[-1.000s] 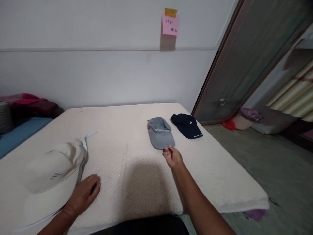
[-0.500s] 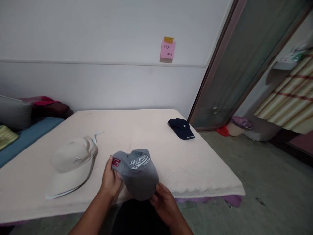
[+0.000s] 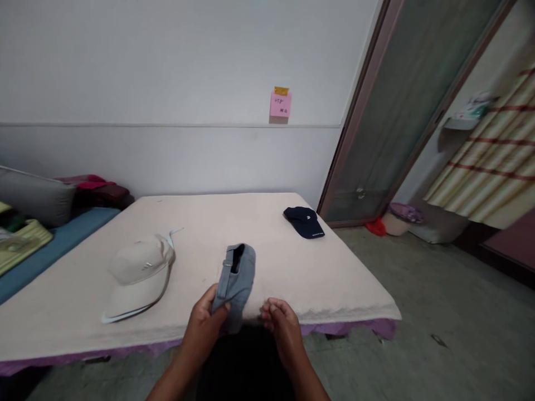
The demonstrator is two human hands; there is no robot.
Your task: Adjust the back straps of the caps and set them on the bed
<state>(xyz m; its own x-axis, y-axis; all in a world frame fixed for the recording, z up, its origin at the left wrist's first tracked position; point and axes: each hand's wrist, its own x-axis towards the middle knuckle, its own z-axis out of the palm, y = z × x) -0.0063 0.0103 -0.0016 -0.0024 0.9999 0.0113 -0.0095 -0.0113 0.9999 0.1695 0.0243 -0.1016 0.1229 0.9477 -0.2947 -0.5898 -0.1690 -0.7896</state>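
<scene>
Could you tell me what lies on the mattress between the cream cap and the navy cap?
In the head view, only bare mattress separates the cream cap from the navy cap.

Single head-worn camera, aimed forward and slightly downward from the near edge of the padded table (image 3: 292, 278). The left hand (image 3: 204, 326) and right hand (image 3: 282, 323) sit close, at the bottom centre of the view. The far wall (image 3: 167, 83) fills the upper view; a glazed door (image 3: 401, 111) stands far right.
</scene>
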